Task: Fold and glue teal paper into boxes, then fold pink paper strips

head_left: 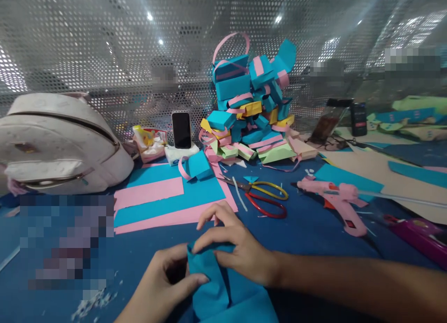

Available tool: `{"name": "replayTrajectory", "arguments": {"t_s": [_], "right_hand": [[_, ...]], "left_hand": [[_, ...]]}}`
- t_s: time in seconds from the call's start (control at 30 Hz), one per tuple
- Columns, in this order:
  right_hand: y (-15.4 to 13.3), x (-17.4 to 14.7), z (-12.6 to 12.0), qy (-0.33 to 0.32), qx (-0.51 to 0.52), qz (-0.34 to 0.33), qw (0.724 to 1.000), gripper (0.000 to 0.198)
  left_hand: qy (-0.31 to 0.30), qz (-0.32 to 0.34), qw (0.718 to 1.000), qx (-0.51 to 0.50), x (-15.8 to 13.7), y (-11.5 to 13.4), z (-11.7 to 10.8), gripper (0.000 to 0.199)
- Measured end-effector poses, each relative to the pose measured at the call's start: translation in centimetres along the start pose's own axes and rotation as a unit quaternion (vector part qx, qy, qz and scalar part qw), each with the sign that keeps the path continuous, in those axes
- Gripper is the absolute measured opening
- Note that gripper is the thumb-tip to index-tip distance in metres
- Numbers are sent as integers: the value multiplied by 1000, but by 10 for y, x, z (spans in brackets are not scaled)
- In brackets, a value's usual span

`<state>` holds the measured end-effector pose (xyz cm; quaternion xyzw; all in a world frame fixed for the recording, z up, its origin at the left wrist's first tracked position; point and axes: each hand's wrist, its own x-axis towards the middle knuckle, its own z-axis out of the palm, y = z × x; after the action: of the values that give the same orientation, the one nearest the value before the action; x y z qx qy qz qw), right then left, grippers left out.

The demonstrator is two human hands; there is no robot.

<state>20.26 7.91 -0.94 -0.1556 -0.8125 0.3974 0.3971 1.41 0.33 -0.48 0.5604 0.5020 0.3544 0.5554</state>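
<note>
A folded piece of blue paper [213, 285] stands near the front of the table, partly cut off by the bottom of the view. My left hand [171, 276] pinches its left side, the thumb pressed flat on the near face and the fingers behind. From the right, my right hand [237, 243] reaches over the top; its index finger and thumb grip the upper edge where a flap folds. Beyond the hands lie scissors [250, 187] with one yellow and one red handle, blades apart. To their right rests a pink glue gun [335, 199] with a glue stick in its back.
Blue and pink paper sheets [157, 192] lie ahead, with a small blue paper bag [197, 165] on them. Behind rises a pile of paper bags [244, 113]. A white backpack [66, 146] sits left, a phone [181, 130] stands upright, and a purple case [419, 237] lies right.
</note>
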Motion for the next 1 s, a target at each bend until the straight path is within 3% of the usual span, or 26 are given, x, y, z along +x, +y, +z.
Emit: {"name": "replayTrajectory", "arguments": {"t_s": [0.5,0.7,0.83,1.0], "right_hand": [[-1,0,2,-24,-25,-13,999,18],[-2,1,2,16,9,-5,1000,25],[-2,5,-1,-28,-43,-28,998,38],[-2,7,-2,-27,-56,-46,997,30]], "left_hand": [[20,28,998,-54,2,-2,-2,23],[11,27,998,-51,2,-3,-1,21],[9,20,998,-54,2,-1,2,23],[28,21,998,-51,1,2,4,28]]}}
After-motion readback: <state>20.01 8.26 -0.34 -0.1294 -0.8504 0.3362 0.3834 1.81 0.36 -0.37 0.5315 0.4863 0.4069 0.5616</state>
